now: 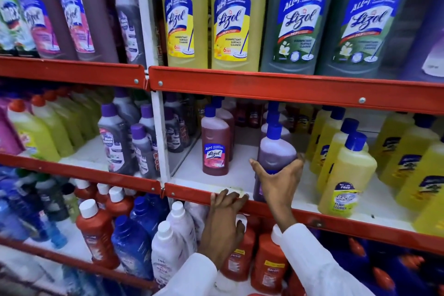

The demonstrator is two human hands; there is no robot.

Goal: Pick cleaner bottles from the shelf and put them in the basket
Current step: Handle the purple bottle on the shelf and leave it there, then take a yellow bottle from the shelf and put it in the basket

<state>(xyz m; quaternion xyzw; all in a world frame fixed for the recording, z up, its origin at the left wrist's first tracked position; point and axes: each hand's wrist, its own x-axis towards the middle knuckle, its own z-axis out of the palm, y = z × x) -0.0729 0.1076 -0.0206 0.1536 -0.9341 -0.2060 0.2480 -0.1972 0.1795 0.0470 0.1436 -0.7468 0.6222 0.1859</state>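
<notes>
Bottle [276,149] in right hand [278,182], left hand [223,221] — gripping shelf edge [189,193]

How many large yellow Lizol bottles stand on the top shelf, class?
2. The left yellow bottle stands just right of the white upright; the right yellow bottle stands beside it, next to a grey-green bottle. More may be hidden behind.

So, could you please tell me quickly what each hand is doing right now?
Left hand: fingers hooked over the red shelf edge, holding it.
Right hand: gripping the purple bottle with the blue cap.
</notes>
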